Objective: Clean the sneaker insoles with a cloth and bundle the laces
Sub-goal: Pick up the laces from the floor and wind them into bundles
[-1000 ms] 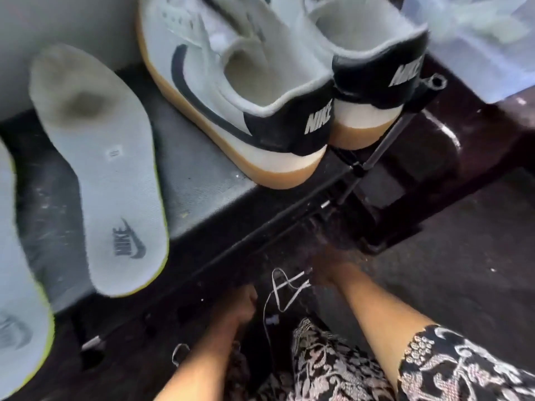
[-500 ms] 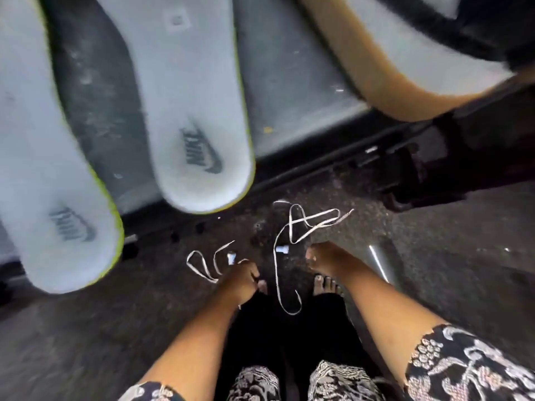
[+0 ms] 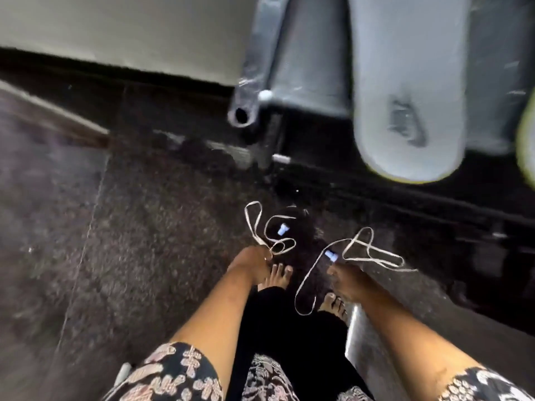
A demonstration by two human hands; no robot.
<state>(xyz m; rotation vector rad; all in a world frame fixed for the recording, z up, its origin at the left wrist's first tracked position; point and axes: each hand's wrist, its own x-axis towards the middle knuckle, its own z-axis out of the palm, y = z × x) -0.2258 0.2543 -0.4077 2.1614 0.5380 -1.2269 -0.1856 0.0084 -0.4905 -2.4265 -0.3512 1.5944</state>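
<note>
Two white shoelaces lie in loose loops on the dark speckled floor [image 3: 139, 233] as a person in floral-print sleeves bends over them, both bare forearms reaching down. The left hand [image 3: 251, 263] pinches the left lace [image 3: 252, 228] at its near end, fingers curled on the cord where a small loop starts. The rest of that lace curls away from the hand, with a pale blue lace tip [image 3: 282, 229] lying among the loops.

The right hand [image 3: 347, 280] has its fingertips at the right lace [image 3: 351, 243], just beside a second blue tip [image 3: 330, 255]. Motion blur leaves it unclear whether those fingers grip the cord or only touch it. One long loop of this lace trails back toward the person, ending between the bare left toes [image 3: 278, 274] and the bare right toes [image 3: 334, 303].

Above the laces, a grey insole [image 3: 405, 91] with a dark printed logo lies on a grey bench [image 3: 307, 65], its rounded end hanging past the bench edge. The yellow-green rim of a second insole [image 3: 528, 140] shows at the right border.
</note>
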